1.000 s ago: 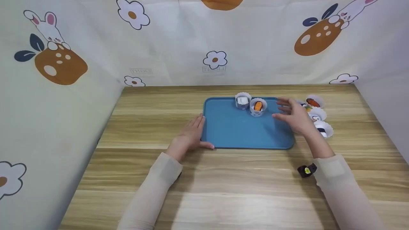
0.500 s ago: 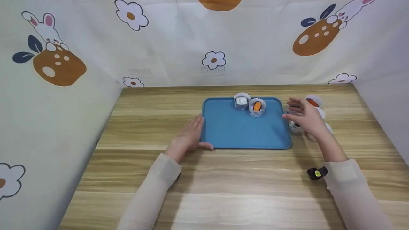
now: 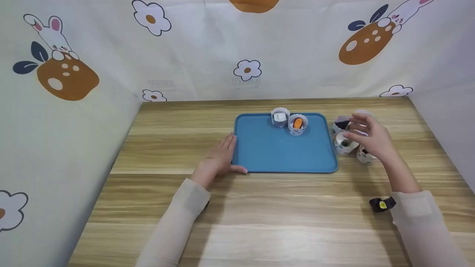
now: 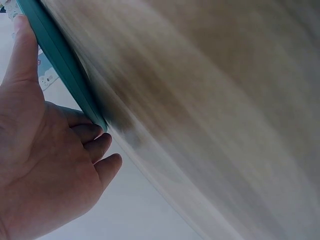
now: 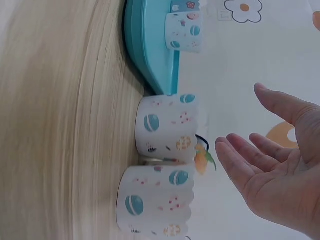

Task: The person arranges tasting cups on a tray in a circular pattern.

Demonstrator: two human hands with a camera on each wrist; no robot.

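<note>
The blue tray (image 3: 285, 152) lies on the wooden table, with two patterned paper cups near its back edge. One cup (image 3: 280, 117) holds a white piece, the other (image 3: 297, 124) an orange piece like toy sushi. My left hand (image 3: 218, 155) rests along the tray's left side, fingers extended and thumb at the front-left corner. My right hand (image 3: 372, 136) hovers over a cluster of cups to the right of the tray, its fingers slightly bent around nothing. Below it stand a white cup (image 3: 343, 147) and a darker-filled cup (image 3: 339, 124); other cups are partly hidden by the hand.
Patterned cloth (image 3: 200, 48) walls the table at the back and both sides. In the right wrist view, two cups (image 5: 167, 127) stand close to the tray's corner. Bare wooden tabletop (image 3: 274, 218) stretches in front of the tray.
My right hand has moved right, from above the tray's right edge to over the cups, exposing some of them. The left hand stays at the tray.
</note>
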